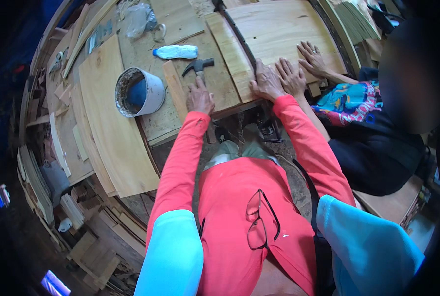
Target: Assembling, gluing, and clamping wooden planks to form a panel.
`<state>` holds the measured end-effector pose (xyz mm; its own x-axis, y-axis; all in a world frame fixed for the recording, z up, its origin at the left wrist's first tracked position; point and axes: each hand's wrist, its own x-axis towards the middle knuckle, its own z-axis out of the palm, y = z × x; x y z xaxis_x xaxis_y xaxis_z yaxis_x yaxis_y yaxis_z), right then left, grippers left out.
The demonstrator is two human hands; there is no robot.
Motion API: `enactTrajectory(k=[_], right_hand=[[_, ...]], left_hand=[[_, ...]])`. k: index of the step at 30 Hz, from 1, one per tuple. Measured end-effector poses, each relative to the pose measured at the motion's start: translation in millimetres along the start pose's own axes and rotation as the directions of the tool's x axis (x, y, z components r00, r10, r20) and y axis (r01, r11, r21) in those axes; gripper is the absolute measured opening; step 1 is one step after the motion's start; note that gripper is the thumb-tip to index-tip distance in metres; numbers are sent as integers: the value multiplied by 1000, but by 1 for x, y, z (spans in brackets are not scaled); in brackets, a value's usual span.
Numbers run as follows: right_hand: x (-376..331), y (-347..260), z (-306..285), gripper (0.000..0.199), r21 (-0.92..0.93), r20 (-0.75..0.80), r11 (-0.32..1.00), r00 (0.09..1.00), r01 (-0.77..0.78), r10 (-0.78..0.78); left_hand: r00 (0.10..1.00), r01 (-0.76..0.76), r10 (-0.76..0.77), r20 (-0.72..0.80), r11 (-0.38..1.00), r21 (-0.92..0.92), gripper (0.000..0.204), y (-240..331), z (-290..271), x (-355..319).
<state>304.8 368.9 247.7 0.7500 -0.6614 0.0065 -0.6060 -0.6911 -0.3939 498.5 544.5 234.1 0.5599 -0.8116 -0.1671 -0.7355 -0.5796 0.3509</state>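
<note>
My left hand [200, 97] grips the handle of a hammer [199, 66] whose dark head rests on the wooden bench top. My right hand [266, 83] presses flat on a narrow light wood plank [232, 54], right beside a dark metal bar [243, 42] that runs along the seam. A wide light board [279, 29] lies on the far side of that bar. Another person's two hands [303, 66] lie flat on this board, one touching my right hand.
A white bucket [153, 91] stands left of the hammer, a plastic bottle [176, 52] lies behind it. A thin wood strip [174, 93] lies by my left hand. A long plywood sheet [112, 118] leans at the left. Wood offcuts [89, 246] litter the floor. The other person sits at right.
</note>
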Motion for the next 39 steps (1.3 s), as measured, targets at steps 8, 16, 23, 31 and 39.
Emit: enactTrajectory(k=[8,16,23,31,39], right_hand=[[-21,-44,-6,42,183,-564,983,817,-21,123],[-73,-149,57,57,439,-167,896,986,66,9],[-28,-224,114,96,214,79,957,980,-194,181],[-25,-232,130,66,377,317,798,875,-470,365],[-51,-186,100,62,744,445,527,893,-411,69]], left_hand=[[908,416,-308,284,736,-533,41,-6,-7,-1],[980,133,-199,-3,663,-736,38,-5,-109,-113],[956,152,-290,-40,608,-780,42,-18,-156,-166],[960,136,-272,-68,663,-736,40,-13,-148,-179],[975,-26,-151,-165,656,-754,64,4,-154,-151]])
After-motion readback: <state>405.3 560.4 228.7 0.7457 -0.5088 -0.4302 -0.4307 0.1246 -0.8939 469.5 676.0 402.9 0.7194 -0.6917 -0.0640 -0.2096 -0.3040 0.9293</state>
